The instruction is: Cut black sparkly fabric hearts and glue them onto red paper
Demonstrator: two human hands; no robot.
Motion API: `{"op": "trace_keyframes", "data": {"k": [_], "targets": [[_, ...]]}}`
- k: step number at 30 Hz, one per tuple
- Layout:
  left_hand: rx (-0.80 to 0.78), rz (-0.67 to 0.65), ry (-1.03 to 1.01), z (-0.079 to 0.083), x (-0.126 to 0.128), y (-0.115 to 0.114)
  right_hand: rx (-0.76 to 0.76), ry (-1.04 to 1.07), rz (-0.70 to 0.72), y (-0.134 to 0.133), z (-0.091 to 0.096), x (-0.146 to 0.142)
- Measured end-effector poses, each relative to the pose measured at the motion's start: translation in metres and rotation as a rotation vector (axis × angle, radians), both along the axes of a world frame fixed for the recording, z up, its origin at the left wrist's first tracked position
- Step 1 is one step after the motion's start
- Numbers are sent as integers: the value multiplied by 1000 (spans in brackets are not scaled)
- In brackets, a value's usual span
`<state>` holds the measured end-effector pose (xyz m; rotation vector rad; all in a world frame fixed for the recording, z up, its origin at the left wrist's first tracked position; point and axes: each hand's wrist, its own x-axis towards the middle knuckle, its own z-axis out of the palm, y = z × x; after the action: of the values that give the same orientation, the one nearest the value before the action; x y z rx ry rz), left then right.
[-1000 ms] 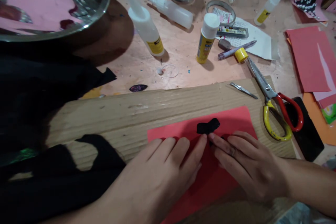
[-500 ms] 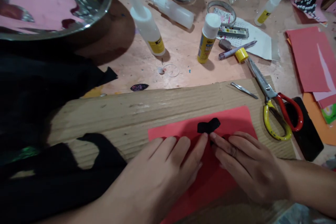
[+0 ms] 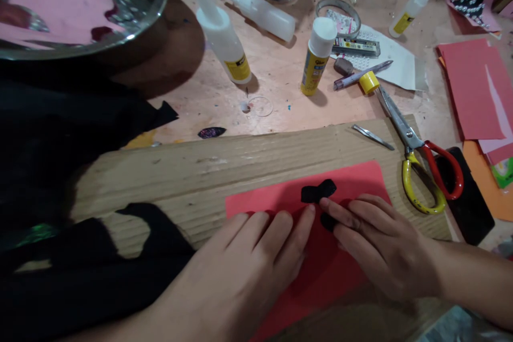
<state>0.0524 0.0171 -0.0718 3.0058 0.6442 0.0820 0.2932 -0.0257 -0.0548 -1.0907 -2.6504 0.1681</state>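
A red sheet of paper lies on corrugated cardboard. Near its top edge sits a black bow-shaped cutout. My left hand rests over the paper's left part, fingers lightly bent and index fingertip just below the cutout. From the right, my right hand reaches in with stretched fingers, its index fingertip at the cutout's lower edge. Under those fingers a second small black piece shows in part; the rest is hidden. Whether the two black pieces join, I cannot tell.
Scissors and tweezers lie to the right, over a black phone. Glue bottles and a glue stick stand behind. A steel bowl and black cut fabric-like material are left.
My right hand has shifted slightly up and right, uncovering more of the lower black piece. My left index fingertip has drawn slightly away from the bow-shaped cutout.
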Motion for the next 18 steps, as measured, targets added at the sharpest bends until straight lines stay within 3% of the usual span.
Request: {"op": "trace_keyframes", "data": {"k": [12, 18], "targets": [[-13, 13, -29, -2, -2, 1, -45, -57, -39, -7, 2, -5], [-56, 14, -54, -6, -3, 0, 47, -36, 19, -13, -1, 0]]}}
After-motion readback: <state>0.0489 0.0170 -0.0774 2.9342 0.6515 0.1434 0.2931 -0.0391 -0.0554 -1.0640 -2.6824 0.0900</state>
